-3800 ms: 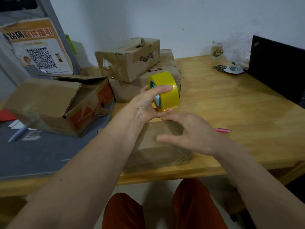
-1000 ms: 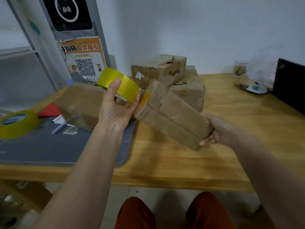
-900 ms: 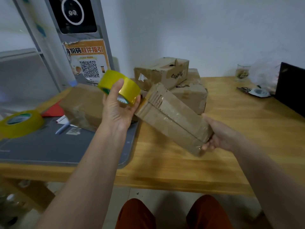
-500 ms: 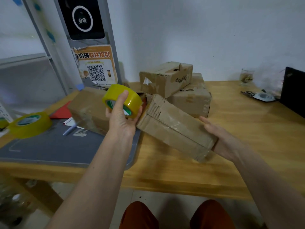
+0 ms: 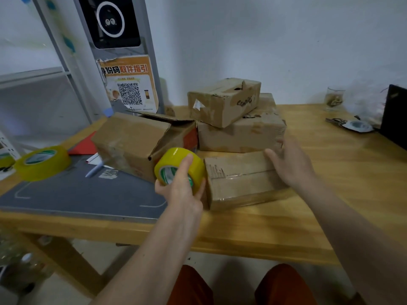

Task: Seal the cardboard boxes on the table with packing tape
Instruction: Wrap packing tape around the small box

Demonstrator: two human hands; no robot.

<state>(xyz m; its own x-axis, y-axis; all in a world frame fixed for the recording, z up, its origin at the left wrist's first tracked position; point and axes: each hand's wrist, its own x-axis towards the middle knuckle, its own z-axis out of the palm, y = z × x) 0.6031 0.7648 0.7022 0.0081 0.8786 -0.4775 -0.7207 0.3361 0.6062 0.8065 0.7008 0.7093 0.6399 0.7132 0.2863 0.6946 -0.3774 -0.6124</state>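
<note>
My left hand (image 5: 181, 190) grips a yellow roll of packing tape (image 5: 179, 169) just left of a small cardboard box (image 5: 237, 179) that lies flat on the wooden table (image 5: 253, 230). Clear tape runs along the box's top seam. My right hand (image 5: 290, 164) rests with straight fingers on the box's right end. Behind it stand two stacked boxes, the upper one (image 5: 224, 100) torn, the lower one (image 5: 242, 133) closed. A larger box (image 5: 136, 142) with a raised flap sits to the left.
A second yellow tape roll (image 5: 41, 161) lies at the far left beside a grey mat (image 5: 77, 194), which carries a pen (image 5: 94, 170). A glass (image 5: 334, 99), keys (image 5: 350, 124) and a black laptop edge (image 5: 396, 119) occupy the back right. A poster with a QR code (image 5: 130, 86) hangs behind.
The small box was held tilted in the air by my right hand; it now lies flat on the table. My left hand has lowered the tape roll to the box's left end.
</note>
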